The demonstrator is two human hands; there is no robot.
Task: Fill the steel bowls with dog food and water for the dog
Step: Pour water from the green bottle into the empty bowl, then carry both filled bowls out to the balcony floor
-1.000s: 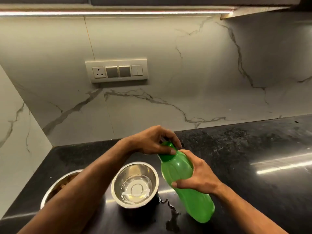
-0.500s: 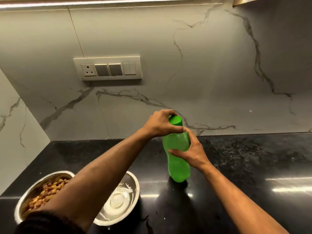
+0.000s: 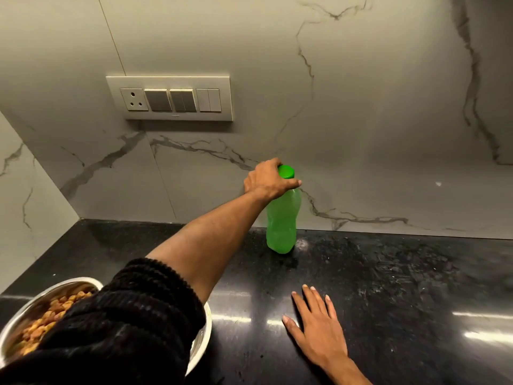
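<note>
A green plastic bottle with its green cap on stands upright on the black counter close to the marble wall. My left hand reaches far forward and grips the bottle's neck just under the cap. My right hand lies flat and open on the counter, nearer to me and apart from the bottle. At the lower left a steel bowl holds brown dog food. A second steel bowl shows only a sliver of rim; my black sleeve hides the rest.
The black stone counter runs to the right. A marble backsplash carries a switch and socket panel. A side wall closes the corner on the left.
The bottle has moved farther back toward the wall and stands upright. My right hand has let go of it and come down flat on the counter. The camera has tilted down and moved closer.
</note>
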